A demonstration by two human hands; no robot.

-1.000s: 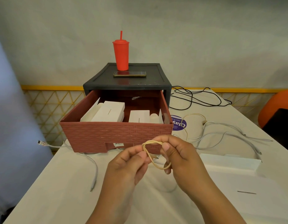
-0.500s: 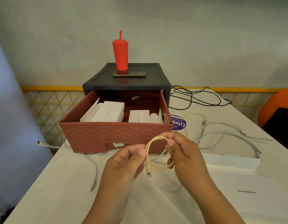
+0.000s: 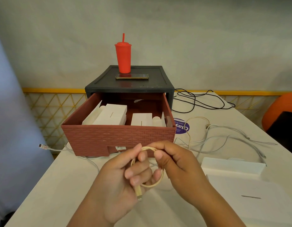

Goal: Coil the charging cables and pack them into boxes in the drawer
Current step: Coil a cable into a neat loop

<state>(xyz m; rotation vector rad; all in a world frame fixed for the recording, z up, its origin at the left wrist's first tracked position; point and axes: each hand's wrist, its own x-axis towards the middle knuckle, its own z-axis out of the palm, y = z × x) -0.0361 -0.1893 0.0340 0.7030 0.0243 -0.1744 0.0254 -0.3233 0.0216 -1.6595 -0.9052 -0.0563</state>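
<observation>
We pinch the thin cream braided charging cable (image 3: 159, 181), looped between left grip (image 3: 117, 182) and right grip (image 3: 178, 166); we judge it light and springy, best held where loops cross.

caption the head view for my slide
Left hand and right hand coil a beige cable before the open drawer of boxes.

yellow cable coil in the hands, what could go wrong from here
The yellow cable is a loose loop pinched by the left hand and right hand; easing either grip may let it spring open. Its free length seems to run right among the white cables on the table, so pulling more in could snag or drag them.
</observation>
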